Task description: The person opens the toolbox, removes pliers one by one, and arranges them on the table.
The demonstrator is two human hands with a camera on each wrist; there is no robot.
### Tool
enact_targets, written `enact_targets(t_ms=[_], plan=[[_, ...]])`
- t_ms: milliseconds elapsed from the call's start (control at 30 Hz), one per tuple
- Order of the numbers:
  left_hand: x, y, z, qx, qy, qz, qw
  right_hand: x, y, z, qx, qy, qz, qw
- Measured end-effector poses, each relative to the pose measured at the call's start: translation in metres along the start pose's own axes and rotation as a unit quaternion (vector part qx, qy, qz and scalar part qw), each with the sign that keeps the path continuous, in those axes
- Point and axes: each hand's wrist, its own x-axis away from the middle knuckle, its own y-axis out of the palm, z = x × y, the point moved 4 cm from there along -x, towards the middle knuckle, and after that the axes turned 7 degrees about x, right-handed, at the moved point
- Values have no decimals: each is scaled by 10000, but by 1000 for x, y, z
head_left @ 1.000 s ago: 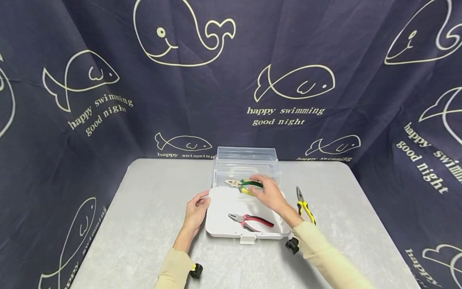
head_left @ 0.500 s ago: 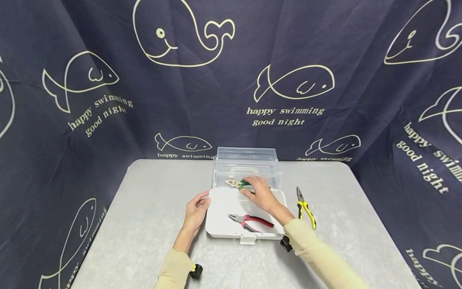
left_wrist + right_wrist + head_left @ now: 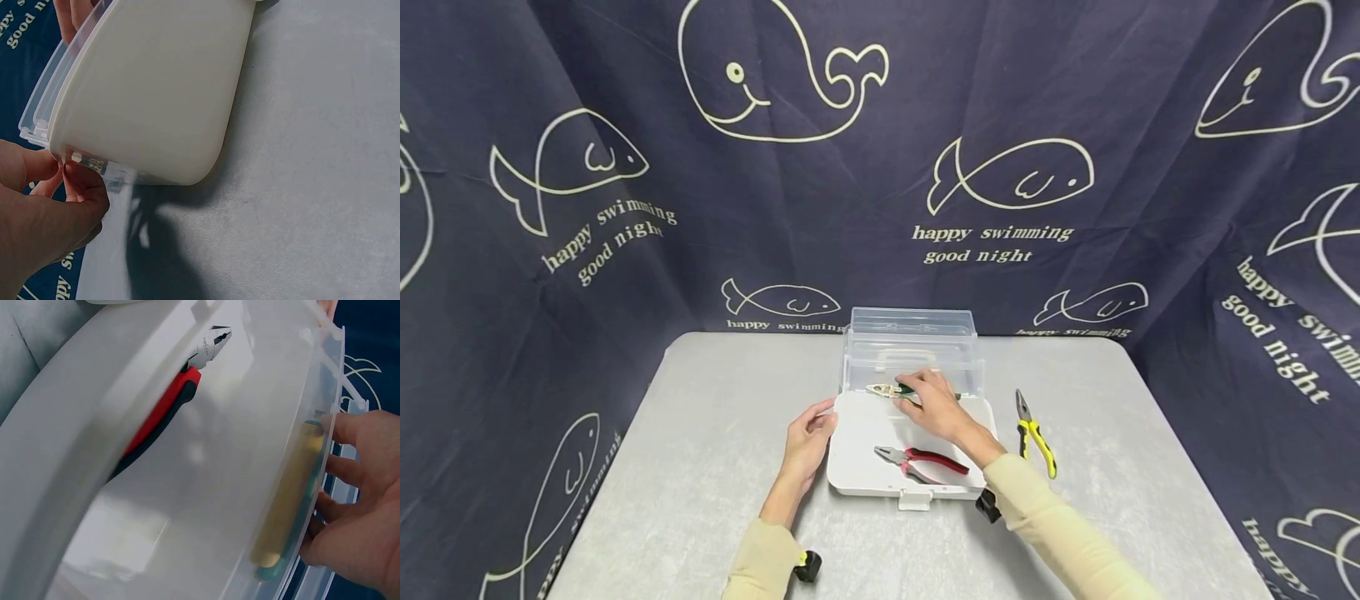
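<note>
My left hand (image 3: 805,437) pinches the left rim of a white plastic toolbox (image 3: 859,442); the left wrist view shows thumb and fingertips meeting at that rim. At the box's far side, my right hand (image 3: 936,408) grips green-and-yellow combination pliers (image 3: 883,390) from above. Their steel head points left, and the fingers hide most of the handles. In the right wrist view the handles (image 3: 287,500) show through a clear plastic wall, with my fingertips right at its edge. Red-and-black combination pliers (image 3: 936,458) lie inside the white box near its front.
The clear tiered lid (image 3: 913,321) stands raised behind the box, close to the dark printed curtain (image 3: 820,217). Yellow-and-black long-nose pliers (image 3: 1037,442) lie on the grey table (image 3: 700,500) right of the box. A white latch (image 3: 914,498) sticks out in front.
My right hand has moved slightly left and closer over the green-and-yellow pliers, covering more of their handles. The pliers sit slightly nearer the box. My left hand has stayed put.
</note>
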Motion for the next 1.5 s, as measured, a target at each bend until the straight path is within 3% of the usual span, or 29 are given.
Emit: enact_targets(t_ms=[300,467,700,900,1200,1333,1500], plan=[[-18,-4,-32,22,-9,49,10000,3,1,-3,-83,312,-187,9993],[-18,-5,-33,55,21,82,9999,-3,-3,-5,52,350,-210,9992],[-18,-5,-34,100,16,119,9999,-7,-6,-11,285,-82,-226,9993],[-18,-5,-33,103,22,92,9999,-9,-8,-15,472,-20,-191,9987],[-18,-6,-34,158,41,108,9998,-3,-7,-23,920,-1039,306,9898],[-17,-6,-33,143,38,37,9999,1,-10,-18,790,-1044,508,9901],[-17,-6,-32,184,40,21,9998,4,-25,-14,311,-828,1078,9902]])
